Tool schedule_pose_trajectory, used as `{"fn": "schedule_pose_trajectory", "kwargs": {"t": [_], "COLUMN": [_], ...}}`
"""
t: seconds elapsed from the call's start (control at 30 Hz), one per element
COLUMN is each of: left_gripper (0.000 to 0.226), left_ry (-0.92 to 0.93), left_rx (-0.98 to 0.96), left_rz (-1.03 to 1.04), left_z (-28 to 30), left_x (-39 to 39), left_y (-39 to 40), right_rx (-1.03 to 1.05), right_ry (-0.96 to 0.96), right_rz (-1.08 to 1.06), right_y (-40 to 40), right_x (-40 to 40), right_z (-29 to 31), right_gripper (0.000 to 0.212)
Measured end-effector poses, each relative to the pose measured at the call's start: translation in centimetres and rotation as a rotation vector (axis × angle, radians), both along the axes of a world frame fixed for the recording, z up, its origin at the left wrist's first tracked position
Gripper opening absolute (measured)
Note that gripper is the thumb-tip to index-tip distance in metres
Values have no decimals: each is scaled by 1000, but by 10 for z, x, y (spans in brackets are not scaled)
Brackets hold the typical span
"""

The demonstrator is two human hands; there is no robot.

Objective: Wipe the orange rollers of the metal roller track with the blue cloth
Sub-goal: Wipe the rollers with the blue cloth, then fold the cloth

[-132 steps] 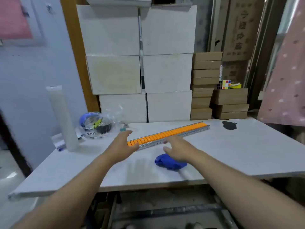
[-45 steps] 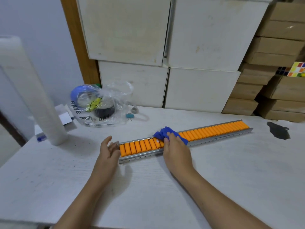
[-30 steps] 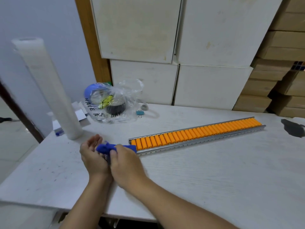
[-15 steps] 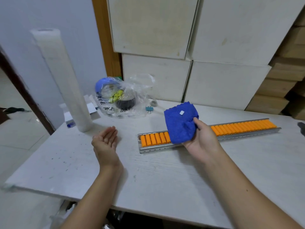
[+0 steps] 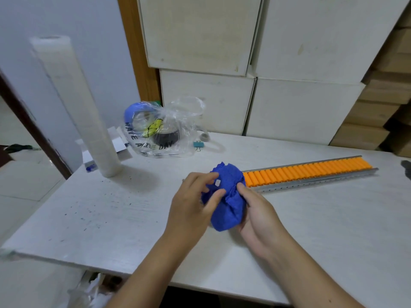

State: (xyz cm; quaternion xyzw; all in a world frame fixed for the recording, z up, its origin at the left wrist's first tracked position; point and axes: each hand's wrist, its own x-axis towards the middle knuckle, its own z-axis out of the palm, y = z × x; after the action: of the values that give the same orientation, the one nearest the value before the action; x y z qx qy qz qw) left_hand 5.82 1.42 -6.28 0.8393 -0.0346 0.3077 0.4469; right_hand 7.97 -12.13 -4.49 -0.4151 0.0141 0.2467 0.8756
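The metal roller track [image 5: 315,184] lies on the white table [image 5: 111,214], running from the middle up toward the right, its orange rollers [image 5: 307,172] in a row. The blue cloth [image 5: 226,203] is bunched up and raised above the table, in front of the track's left end, which it hides. My right hand [image 5: 258,214] cups the cloth from the right and below. My left hand [image 5: 193,203] pinches its left side, thumb and fingers on the fabric near a small white tag.
A tall roll of clear film [image 5: 75,107] stands at the table's left. A clear plastic bag [image 5: 160,130] with tape rolls and a teal binder clip [image 5: 198,144] lie at the back. White boxes [image 5: 289,63] and brown cartons [image 5: 382,107] are stacked behind.
Half a second ago my right hand alone held the cloth spread over the track and my left hand was empty. Both hands now hold it bunched, nearer to me.
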Motion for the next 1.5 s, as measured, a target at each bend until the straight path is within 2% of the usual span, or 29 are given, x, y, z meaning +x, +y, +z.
{"fn": "schedule_pose_trajectory", "kwargs": {"t": [0.4, 0.5, 0.63, 0.73, 0.87, 0.97, 1.07, 1.1, 1.27, 1.37, 1.4, 1.5], "left_gripper": [12, 8, 14, 9, 25, 31, 6, 15, 25, 19, 28, 77], "left_ry": [73, 121, 318, 262, 238, 248, 238, 234, 250, 321, 376, 515], "left_rx": [-10, 52, 170, 381, 453, 296, -5, -60, -123, -175, -174, -80], "left_rz": [-13, -48, -85, -141, -176, -114, -46, -22, 42, 72, 66, 11], "left_z": [-7, -12, -25, -34, -40, -39, -30, -27, -20, -23, -24, -27], "left_x": [-9, -21, -38, -44, -49, -52, -49, -47, -30, -17, -12, 3], "left_y": [5, 11, 16, 20, 18, 19, 27, 30, 43, 48, 48, 49], "right_rx": [-171, -195, -152, -151, -149, -131, -110, -105, -87, -88, -91, -127], "right_ry": [13, 24, 83, 127, 140, 136, 147, 153, 180, 179, 174, 149], "right_rz": [-60, -147, -215, -231, -241, -250, -247, -245, -289, -345, -371, -472], "right_y": [-4, -12, -26, -28, -28, -29, -28, -28, -42, -55, -59, -75], "right_x": [-7, -3, 3, 5, 5, 5, 6, 7, 15, 25, 29, 43], "right_z": [-15, -14, -13, -15, -15, -17, -17, -17, -14, -13, -11, -3], "right_gripper": [28, 26, 24, 25, 27, 28, 28, 28, 28, 30, 30, 23]}}
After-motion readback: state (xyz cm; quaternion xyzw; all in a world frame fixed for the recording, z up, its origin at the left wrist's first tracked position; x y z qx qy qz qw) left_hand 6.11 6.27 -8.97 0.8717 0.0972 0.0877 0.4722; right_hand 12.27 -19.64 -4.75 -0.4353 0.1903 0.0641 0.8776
